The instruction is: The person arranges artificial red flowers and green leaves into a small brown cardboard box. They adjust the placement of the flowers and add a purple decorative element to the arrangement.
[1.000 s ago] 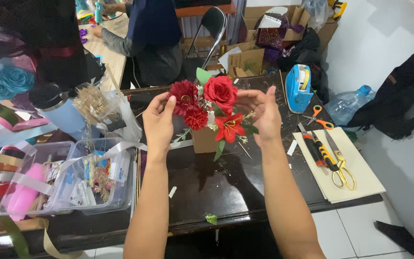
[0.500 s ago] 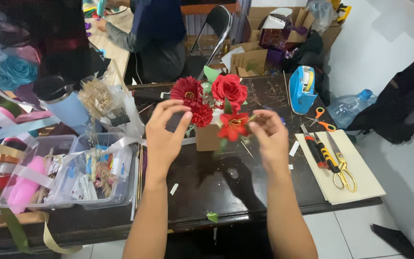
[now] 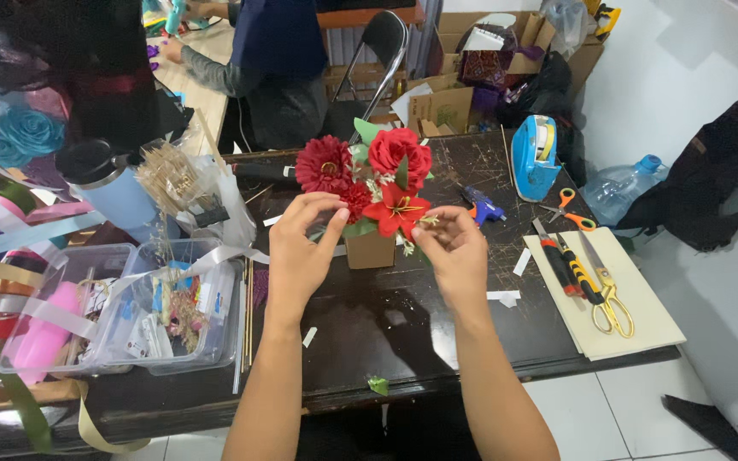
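Observation:
A small brown box [image 3: 371,249] stands on the dark table [image 3: 403,324] and holds an arrangement of red artificial flowers [image 3: 369,175] with green leaves. My left hand [image 3: 301,252] is at the arrangement's lower left, fingertips touching the greenery near the box rim. My right hand [image 3: 453,252] is at its lower right, thumb and forefinger pinched on a small pale sprig [image 3: 423,224] beside the red lily. Neither hand lifts the box.
Clear plastic bins [image 3: 121,312] of ribbons and craft bits sit at left. A cream mat [image 3: 604,294] at right carries gold scissors and cutters. A blue tape dispenser [image 3: 533,158], glue gun [image 3: 482,205] and orange scissors lie behind. Another person sits at the far table.
Both hands have dropped from beside the flower heads to the base of the arrangement, and the right hand's fingers have closed into a pinch on a sprig.

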